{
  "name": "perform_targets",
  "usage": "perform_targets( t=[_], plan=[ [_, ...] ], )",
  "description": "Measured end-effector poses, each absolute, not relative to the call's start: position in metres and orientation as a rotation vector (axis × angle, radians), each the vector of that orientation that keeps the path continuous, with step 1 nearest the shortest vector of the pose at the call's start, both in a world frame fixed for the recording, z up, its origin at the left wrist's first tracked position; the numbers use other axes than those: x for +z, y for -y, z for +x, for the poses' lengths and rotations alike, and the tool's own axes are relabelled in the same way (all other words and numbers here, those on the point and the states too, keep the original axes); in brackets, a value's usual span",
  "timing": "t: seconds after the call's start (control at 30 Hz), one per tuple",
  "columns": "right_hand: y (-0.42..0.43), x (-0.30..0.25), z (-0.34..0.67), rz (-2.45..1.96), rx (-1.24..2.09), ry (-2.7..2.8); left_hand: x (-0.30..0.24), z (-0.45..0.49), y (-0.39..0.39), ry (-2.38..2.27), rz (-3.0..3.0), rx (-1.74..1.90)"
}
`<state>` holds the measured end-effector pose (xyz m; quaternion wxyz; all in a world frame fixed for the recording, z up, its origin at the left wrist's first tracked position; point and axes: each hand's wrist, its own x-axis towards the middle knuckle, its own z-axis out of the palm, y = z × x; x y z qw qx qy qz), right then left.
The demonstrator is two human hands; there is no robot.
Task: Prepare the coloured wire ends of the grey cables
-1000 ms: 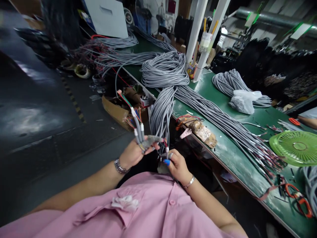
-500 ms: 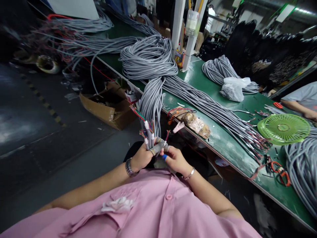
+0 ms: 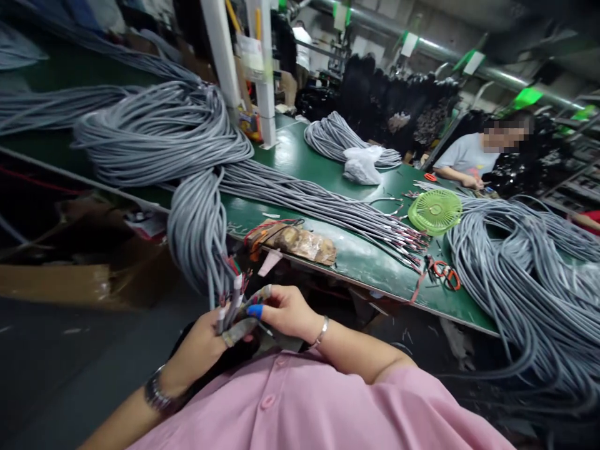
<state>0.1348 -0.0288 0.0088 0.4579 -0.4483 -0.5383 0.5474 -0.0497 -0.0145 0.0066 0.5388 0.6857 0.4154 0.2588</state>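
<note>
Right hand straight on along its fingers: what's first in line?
Likely the grey cable ends bunched in the left hand. The fingertips of the right hand look very close to them, but depth and contact are unclear.

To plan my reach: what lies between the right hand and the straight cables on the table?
Head view: a pink piece, the table edge, then a taped brown object, between right hand and those cables.

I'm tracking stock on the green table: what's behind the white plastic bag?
Behind the plastic bag is a coil of grey cable, showing on both sides. The bag covers the stretch directly behind it.
</note>
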Motion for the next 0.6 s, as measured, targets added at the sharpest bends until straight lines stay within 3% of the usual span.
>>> perform_targets(
  t=[0.2, 0.6],
  plan=[
    [0.027, 0.007, 0.141, -1.168, 1.389, 1.224, 0.022, -0.037, 0.012, -1.029, 1.682, 0.478],
    [0.019, 0.022, 0.14, -1.083, 1.395, 1.191, 0.027, -0.029, 0.014, -1.062, 1.276, 0.708]
  ],
)
